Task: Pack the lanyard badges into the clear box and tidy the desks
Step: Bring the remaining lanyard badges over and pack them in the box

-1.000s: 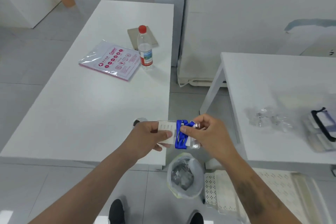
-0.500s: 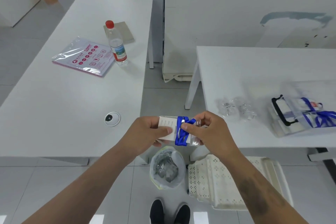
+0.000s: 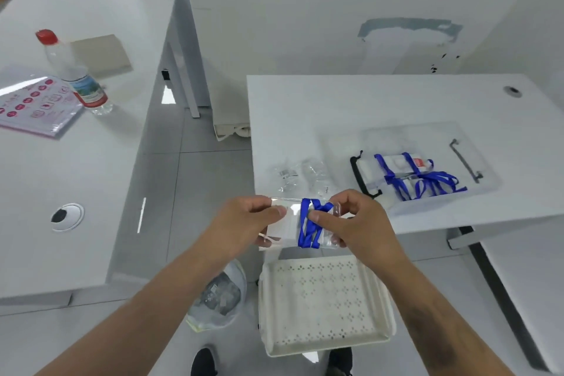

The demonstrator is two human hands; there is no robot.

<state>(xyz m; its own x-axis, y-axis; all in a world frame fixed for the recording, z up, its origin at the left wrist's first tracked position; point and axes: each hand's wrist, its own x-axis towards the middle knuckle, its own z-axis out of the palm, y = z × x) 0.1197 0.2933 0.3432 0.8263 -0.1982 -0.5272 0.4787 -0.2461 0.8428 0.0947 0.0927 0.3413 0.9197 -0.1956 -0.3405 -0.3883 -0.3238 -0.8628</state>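
I've swung right over the last second: the clear box (image 3: pixel 427 168) on the right counter (image 3: pixel 366 107) is now in full view, just ahead, wrapped badges already inside. My left hand (image 3: pixel 244 223) and right hand (image 3: pixel 357 220) both keep a closed pinch grip on one badge (image 3: pixel 293 223), its blue lanyard (image 3: pixel 308 223) wound round it. Looks wrapped; drop-in probably next. Loose plastic wrappers (image 3: pixel 302 177) near the box need clearing.
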